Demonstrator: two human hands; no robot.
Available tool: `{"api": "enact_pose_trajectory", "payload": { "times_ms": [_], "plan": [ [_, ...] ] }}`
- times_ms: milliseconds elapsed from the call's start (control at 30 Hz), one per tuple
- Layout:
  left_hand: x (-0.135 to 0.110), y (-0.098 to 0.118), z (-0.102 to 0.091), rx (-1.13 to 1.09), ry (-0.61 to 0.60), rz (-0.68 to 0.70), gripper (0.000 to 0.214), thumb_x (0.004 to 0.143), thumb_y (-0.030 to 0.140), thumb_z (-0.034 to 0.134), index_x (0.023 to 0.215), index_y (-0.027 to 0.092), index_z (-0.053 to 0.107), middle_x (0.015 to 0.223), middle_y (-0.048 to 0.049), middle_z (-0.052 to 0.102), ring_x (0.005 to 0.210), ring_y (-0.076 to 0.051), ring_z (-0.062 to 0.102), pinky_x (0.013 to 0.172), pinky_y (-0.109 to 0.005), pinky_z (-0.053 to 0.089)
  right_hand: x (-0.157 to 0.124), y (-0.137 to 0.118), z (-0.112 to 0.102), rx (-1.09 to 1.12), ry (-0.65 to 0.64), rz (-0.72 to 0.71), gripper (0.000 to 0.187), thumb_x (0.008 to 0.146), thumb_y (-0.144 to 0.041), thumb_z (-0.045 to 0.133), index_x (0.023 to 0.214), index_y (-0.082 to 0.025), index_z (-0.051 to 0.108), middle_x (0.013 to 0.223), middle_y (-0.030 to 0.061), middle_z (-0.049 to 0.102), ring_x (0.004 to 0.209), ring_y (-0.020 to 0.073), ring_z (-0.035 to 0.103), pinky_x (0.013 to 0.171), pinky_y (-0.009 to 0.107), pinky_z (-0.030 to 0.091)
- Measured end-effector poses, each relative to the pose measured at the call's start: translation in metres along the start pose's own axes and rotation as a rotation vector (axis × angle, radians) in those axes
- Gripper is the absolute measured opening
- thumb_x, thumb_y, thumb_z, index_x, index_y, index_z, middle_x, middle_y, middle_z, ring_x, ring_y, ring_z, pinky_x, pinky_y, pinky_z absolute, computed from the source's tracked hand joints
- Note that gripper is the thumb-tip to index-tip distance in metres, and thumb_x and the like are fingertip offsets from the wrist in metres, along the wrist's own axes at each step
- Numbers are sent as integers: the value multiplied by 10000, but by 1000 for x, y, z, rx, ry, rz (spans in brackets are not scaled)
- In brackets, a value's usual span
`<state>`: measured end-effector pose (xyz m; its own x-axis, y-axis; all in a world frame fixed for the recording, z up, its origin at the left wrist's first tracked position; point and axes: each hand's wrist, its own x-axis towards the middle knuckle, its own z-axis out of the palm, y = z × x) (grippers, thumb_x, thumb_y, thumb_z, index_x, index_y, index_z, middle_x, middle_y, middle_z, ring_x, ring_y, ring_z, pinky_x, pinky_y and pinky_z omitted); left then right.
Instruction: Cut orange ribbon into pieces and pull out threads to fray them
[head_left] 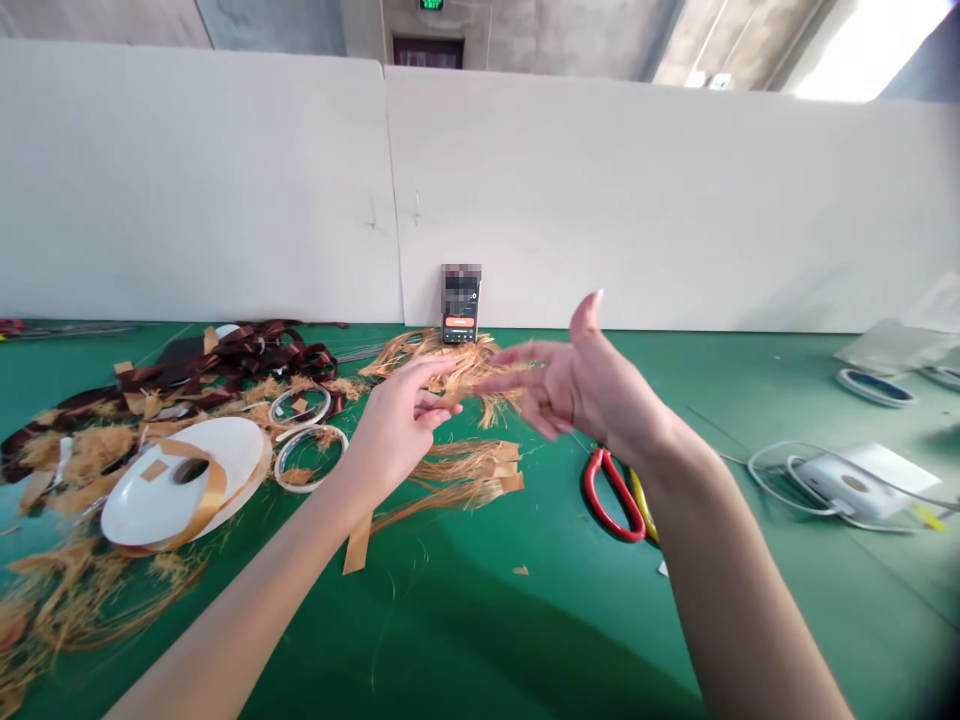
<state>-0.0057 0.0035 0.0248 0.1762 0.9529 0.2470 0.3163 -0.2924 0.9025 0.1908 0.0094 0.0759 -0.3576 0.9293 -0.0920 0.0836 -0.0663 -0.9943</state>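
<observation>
Left fingers [431, 372]: held narrowly, index extended toward the right hand; whether a fine strand is pinched between them cannot be told.
Right fingers [517, 358]: spread wide, thumb raised; nothing is seen to be held.
Hands: the left hand [394, 430] and right hand [592, 385] are raised just apart, above the table.
Nearest material: a tuft of frayed amber fibres [457, 368] is located at centre frame, directly behind the fingers.
Below the hands: shredded amber tape strips [465, 475] are laid on the green mat [487, 640].
Left of the hands: two narrow tape rings [311, 458] are placed beside a white reel of amber tape [184, 480]; a tangle of dark brown ribbon [255, 350] is spread at upper left.
Right of the hands: red-handled scissors [611, 495] are laid on the mat, and a white device with looped cable [847, 480] is seen at far right.
Background: a phone [461, 305] with a blurred screen is stood against a white board [600, 200].
</observation>
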Motion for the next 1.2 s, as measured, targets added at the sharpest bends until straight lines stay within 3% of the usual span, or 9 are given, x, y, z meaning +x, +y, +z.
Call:
{"api": "enact_pose_trajectory", "payload": {
  "times_ms": [100,233,367,433,500,600,733,1033,1200],
  "plan": [
    [0,0,0,26,-2,77,441,784,-2,519,1182,179,571,1381,-96,504,822,-131,700,818,-297,584,-3,3,-5,-95,-274,231,825,820,-783,178,932,-132,672,510,23,555,337,60,247,324,251,163],
    [2,-3,1,90,1,89,465,760,-36,531,1168,181,575,1360,-92,527,800,-130,701,783,-305,605,-9,-1,-5,-40,-563,102,866,855,-742,100,1135,-133,649,434,-53,401,337,65,229,337,227,216],
    [3,-3,4,38,-12,125,456,770,-29,549,1163,199,578,1347,-82,537,799,-120,702,803,-296,605,-10,-3,4,15,-290,-194,666,908,-620,318,1431,-212,368,974,78,702,576,134,616,543,278,515],
    [2,-1,4,-20,-10,149,442,782,-20,551,1164,200,573,1353,-82,526,801,-112,704,818,-283,600,-6,1,9,-92,-101,-398,688,889,-456,495,1490,-259,222,1363,96,538,976,208,664,822,350,550],
    [1,0,4,-52,9,154,417,785,-19,553,1144,192,573,1348,-85,525,794,-108,707,820,-275,599,-1,8,12,-317,74,-588,780,837,-288,581,1498,-299,168,1534,53,322,1262,248,507,1009,406,463],
    [1,0,4,-66,14,147,425,779,-29,555,1143,190,569,1369,-88,506,788,-104,710,821,-275,600,6,17,11,-743,339,-765,607,821,-166,562,1389,-305,400,1562,4,258,1369,270,373,1088,463,378],
    [1,-2,2,-74,15,148,454,789,-18,556,1183,207,560,1392,-80,484,819,-111,710,825,-274,601,8,17,8,-980,558,-824,81,853,-180,561,837,-202,637,1449,83,465,1291,294,477,1052,481,400],
    [12,16,5,-25,59,222,449,785,-34,543,1165,203,573,1365,-61,513,826,-110,708,829,-261,599,-5,-2,12,-74,512,-512,447,904,-520,466,594,-207,542,883,82,737,765,174,706,726,320,543],
    [19,20,6,-57,70,270,482,791,9,558,1215,237,563,1413,-43,479,853,-127,704,820,-260,609,-12,-10,-6,15,345,-333,545,833,-670,454,525,-220,450,676,82,702,538,148,640,458,273,455]
  ]
}}
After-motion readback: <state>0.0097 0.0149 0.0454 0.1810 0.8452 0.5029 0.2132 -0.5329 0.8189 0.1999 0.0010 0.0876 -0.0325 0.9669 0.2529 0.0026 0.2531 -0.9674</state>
